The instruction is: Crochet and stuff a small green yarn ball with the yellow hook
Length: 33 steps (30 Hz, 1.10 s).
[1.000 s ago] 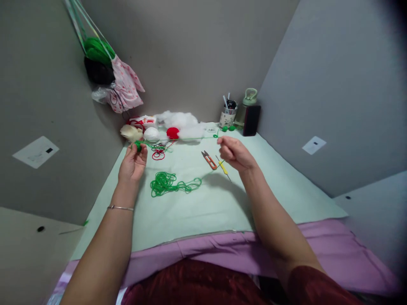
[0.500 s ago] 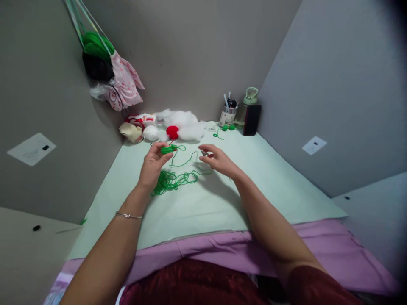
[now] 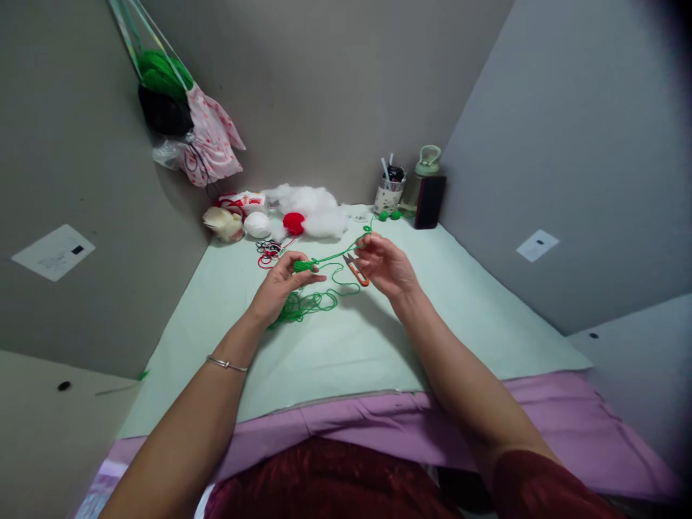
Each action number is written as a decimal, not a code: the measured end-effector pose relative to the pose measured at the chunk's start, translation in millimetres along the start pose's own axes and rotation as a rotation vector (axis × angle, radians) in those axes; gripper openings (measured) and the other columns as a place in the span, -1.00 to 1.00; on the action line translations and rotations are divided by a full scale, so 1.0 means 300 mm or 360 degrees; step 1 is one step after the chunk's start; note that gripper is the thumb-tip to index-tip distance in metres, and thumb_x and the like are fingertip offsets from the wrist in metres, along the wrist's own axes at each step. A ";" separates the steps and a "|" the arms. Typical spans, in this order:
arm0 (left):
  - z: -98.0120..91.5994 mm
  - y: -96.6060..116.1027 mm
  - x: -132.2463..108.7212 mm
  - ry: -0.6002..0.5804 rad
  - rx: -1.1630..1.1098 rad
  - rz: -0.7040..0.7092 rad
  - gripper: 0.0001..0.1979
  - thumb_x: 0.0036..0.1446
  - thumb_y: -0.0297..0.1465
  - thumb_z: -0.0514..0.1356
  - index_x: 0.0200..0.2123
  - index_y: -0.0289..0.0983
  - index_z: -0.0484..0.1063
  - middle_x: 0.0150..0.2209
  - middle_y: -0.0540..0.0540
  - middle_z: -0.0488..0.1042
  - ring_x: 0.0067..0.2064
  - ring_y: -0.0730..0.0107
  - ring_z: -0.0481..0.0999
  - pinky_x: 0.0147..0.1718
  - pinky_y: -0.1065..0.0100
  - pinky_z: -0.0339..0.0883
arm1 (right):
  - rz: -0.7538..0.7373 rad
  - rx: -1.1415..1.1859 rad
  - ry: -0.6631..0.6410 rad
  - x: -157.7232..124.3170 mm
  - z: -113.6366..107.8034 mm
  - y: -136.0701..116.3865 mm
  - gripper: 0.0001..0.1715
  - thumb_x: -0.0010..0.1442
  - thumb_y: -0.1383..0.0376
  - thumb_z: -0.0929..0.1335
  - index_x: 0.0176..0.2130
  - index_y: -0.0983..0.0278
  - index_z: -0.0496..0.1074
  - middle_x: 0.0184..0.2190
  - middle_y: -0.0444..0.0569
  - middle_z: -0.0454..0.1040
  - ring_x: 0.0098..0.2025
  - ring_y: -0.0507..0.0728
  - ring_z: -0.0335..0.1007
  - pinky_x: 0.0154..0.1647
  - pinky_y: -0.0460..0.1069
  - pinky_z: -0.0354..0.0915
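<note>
- Two bare hands are ours, both above the pale green worktop point(image 3: 346, 367), with a silver bracelet point(image 3: 225, 363) round our left wrist.
- We have the fingers of our left hand point(image 3: 277, 287) clamped on a small green yarn piece point(image 3: 304, 266), which sits near the middle of the scene, over the far side of the worktop.
- We see a green strand point(image 3: 334, 256) run from that piece up to our right hand point(image 3: 390, 267), whose fingertips appear pinched together on it; the remaining fingers are loosely curled.
- Just beside our right hand we have orange-handled snips point(image 3: 357, 271) lying on the worktop, blades pointing away from us.
- Nearer to us, partly behind our left hand, we find a loose heap of green yarn point(image 3: 311, 305), with a thin line of it curving toward the snips.
- Beyond our left hand we see tangled red and black yarn point(image 3: 269, 254), a white ball point(image 3: 257, 225), a red ball point(image 3: 293, 223) and fluffy white stuffing point(image 3: 324, 216).
- At the far right we have two small green balls point(image 3: 383, 215) in front of a patterned cup point(image 3: 388, 197), and a dark phone point(image 3: 431, 202) upright against a bottle point(image 3: 429, 164).
</note>
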<state>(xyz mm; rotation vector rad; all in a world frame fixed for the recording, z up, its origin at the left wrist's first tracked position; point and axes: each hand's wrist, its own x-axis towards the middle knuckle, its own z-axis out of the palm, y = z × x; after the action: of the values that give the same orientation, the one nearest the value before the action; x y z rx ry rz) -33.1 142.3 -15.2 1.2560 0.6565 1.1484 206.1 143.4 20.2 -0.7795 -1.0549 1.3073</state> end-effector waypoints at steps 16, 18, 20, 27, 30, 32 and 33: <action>0.011 -0.005 0.010 0.0208 -0.0469 0.0007 -0.60 0.10 -0.35 0.52 -0.13 -0.17 0.39 -0.20 0.01 0.65 -0.14 0.35 0.73 0.06 0.27 0.56 | 0.0494 -0.0288 -0.0494 -0.081 0.150 0.132 -0.60 0.02 0.16 0.58 -0.16 0.28 0.58 -0.33 -0.05 0.65 -0.40 0.07 0.57 -0.40 -0.06 0.48; -0.002 -0.003 0.016 0.0294 -0.0492 0.0081 -0.60 0.09 -0.37 0.53 -0.15 -0.17 0.38 -0.21 0.04 0.65 -0.13 0.39 0.73 0.07 0.32 0.54 | 0.0456 -0.0388 -0.0518 -0.101 0.178 0.144 -0.63 0.07 0.16 0.55 -0.15 0.31 0.58 -0.51 -0.11 0.58 -0.53 0.04 0.48 -0.49 -0.07 0.39; -0.025 0.003 0.026 0.0391 -0.0516 0.0149 -0.61 0.10 -0.39 0.52 -0.17 -0.17 0.37 -0.24 0.07 0.65 -0.13 0.44 0.73 0.09 0.36 0.52 | 0.0339 -0.0475 -0.0399 -0.102 0.181 0.147 -0.65 0.13 0.18 0.50 -0.11 0.28 0.55 -0.57 -0.20 0.51 -0.60 0.00 0.37 -0.55 -0.11 0.30; -0.065 0.014 0.043 0.0513 -0.0593 0.0133 -0.78 0.24 -0.44 0.42 -0.21 -0.19 0.40 -0.30 0.06 0.65 -0.17 0.45 0.73 -0.01 0.39 0.57 | 0.0076 -0.0690 -0.0066 -0.059 0.122 0.126 -0.79 0.13 0.21 0.44 -0.24 0.26 0.59 -0.52 -0.18 0.47 -0.58 -0.04 0.30 -0.54 -0.09 0.21; -0.056 0.011 0.041 0.0503 -0.0600 0.0102 -0.80 0.27 -0.44 0.40 -0.22 -0.20 0.41 -0.29 0.05 0.66 -0.17 0.46 0.73 -0.04 0.42 0.58 | 0.0028 -0.0746 0.0031 -0.053 0.108 0.127 -0.79 0.12 0.20 0.45 -0.24 0.24 0.59 -0.54 -0.20 0.42 -0.54 -0.01 0.29 -0.51 -0.08 0.22; -0.049 0.008 0.038 0.0490 -0.0596 0.0093 -0.79 0.26 -0.43 0.41 -0.21 -0.20 0.40 -0.28 0.05 0.66 -0.15 0.44 0.73 -0.02 0.41 0.58 | -0.0026 -0.0747 0.0103 -0.052 0.105 0.128 -0.79 0.13 0.20 0.44 -0.22 0.23 0.56 -0.46 -0.18 0.46 -0.49 -0.01 0.31 -0.48 -0.08 0.25; -0.043 0.006 0.036 0.0480 -0.0593 0.0093 -0.77 0.25 -0.43 0.42 -0.21 -0.19 0.39 -0.28 0.04 0.66 -0.13 0.41 0.74 -0.01 0.39 0.58 | -0.0056 -0.0738 0.0129 -0.052 0.106 0.128 -0.79 0.14 0.19 0.44 -0.21 0.23 0.54 -0.40 -0.16 0.49 -0.47 -0.01 0.33 -0.47 -0.08 0.26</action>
<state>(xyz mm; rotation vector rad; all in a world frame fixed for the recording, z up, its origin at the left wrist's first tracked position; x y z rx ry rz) -41.4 157.2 -14.5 0.7983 0.5939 1.4491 163.3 129.7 -6.3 -1.1432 -1.3197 1.0005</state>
